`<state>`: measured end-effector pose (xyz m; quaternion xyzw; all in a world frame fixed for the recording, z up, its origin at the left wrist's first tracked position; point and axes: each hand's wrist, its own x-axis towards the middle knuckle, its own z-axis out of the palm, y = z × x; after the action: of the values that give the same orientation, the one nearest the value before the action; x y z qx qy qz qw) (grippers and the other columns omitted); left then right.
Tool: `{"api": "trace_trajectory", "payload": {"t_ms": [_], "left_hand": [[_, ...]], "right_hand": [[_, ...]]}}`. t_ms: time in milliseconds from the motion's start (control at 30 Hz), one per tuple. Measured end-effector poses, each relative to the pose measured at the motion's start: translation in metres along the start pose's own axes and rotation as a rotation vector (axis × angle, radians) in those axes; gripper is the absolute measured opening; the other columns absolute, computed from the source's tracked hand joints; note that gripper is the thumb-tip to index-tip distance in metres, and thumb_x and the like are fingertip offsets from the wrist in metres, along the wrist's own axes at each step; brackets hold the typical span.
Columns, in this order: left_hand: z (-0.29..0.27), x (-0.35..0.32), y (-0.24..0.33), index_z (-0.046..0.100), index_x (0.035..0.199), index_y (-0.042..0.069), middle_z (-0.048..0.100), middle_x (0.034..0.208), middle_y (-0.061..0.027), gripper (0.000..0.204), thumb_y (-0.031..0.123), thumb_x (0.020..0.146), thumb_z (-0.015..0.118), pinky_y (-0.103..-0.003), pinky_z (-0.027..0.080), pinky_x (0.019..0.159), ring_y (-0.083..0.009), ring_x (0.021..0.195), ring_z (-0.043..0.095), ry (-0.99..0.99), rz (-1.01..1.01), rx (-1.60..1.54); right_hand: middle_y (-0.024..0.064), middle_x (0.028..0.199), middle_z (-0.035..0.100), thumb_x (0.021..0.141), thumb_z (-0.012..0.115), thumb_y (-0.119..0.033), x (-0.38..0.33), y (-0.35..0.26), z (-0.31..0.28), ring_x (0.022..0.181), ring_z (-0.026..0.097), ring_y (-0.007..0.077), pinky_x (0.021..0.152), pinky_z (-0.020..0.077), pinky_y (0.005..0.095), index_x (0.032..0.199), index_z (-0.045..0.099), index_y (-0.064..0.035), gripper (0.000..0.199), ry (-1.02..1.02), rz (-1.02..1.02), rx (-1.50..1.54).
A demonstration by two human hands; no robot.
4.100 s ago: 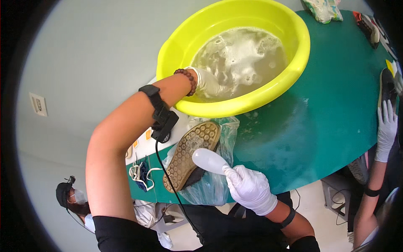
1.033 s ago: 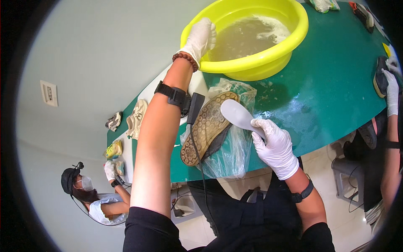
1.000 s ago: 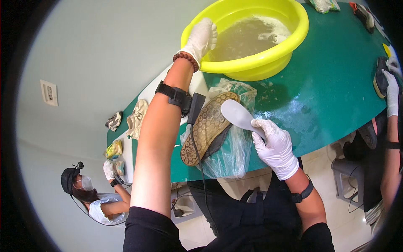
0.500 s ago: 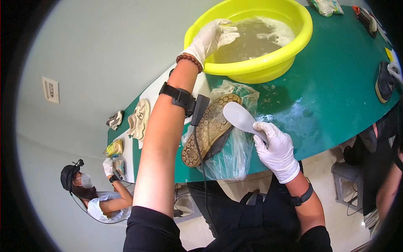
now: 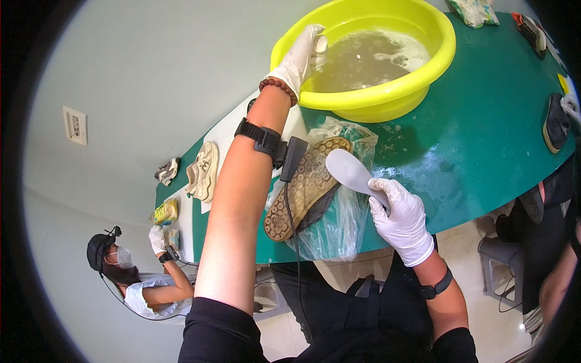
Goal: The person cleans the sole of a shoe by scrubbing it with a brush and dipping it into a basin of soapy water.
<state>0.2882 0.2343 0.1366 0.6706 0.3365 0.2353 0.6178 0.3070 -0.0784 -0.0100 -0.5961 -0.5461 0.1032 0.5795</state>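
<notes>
My left hand (image 5: pixel 302 59), in a white glove, reaches over the near-left rim of the yellow basin (image 5: pixel 387 91), which holds cloudy, sudsy water. Its fingers are curled in, and I see nothing in them. My gloved right hand (image 5: pixel 402 221) is closed round the handle of a light grey brush (image 5: pixel 350 171) with an oval back; any bristles are out of sight. Just left of the brush lies a dirty shoe (image 5: pixel 302 193), sole up, on a clear plastic bag (image 5: pixel 333 236). A wrist device and its cable partly cover the shoe.
A pale sneaker (image 5: pixel 203 172) and smaller shoes stand along the left of the green table (image 5: pixel 472 139). Wet patches lie right of the bag. A person (image 5: pixel 142 278) sits at the left end; dark shoes (image 5: pixel 555 121) and a grey stool (image 5: pixel 501 260) are at right.
The fingers of my left hand have gone from stretched out to curled in over the basin. The brush stays in my right hand, and the shoe lies as before.
</notes>
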Motion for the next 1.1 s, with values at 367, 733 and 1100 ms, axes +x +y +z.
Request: {"api": "trace_trajectory", "payload": {"t_ms": [367,733,1100], "left_hand": [[0.004,-0.008,0.008,0.034,0.072,0.02,0.026,0.061,0.0049,0.031,0.033,0.098,0.045,-0.029,0.023,0.046,-0.0117,0.047,0.025,0.135,0.009,-0.03],[-0.002,0.001,0.002,0.034,0.07,0.019,0.022,0.056,0.0065,0.032,0.024,0.101,0.039,-0.028,0.021,0.041,-0.0103,0.043,0.021,0.207,0.02,-0.103],[-0.005,-0.007,0.0,0.048,0.082,0.013,0.049,0.065,0.0031,0.026,0.024,0.104,0.044,-0.026,0.037,0.049,-0.0097,0.053,0.044,-0.158,-0.144,-0.006]], "right_hand": [[0.0141,0.097,0.069,0.081,0.067,-0.004,0.0,0.001,-0.001,0.08,0.069,0.0336,0.069,0.0559,0.0381,0.107,0.063,-0.0064,0.027,-0.014,0.004,-0.002],[0.0135,0.097,0.069,0.081,0.068,-0.004,0.001,0.001,0.001,0.082,0.07,0.0334,0.07,0.0558,0.0383,0.106,0.063,-0.0067,0.026,-0.002,0.012,0.01],[0.0131,0.097,0.069,0.081,0.067,-0.005,-0.003,0.003,0.003,0.084,0.069,0.0343,0.072,0.0556,0.04,0.107,0.062,-0.0077,0.027,0.023,0.006,-0.022]]}}
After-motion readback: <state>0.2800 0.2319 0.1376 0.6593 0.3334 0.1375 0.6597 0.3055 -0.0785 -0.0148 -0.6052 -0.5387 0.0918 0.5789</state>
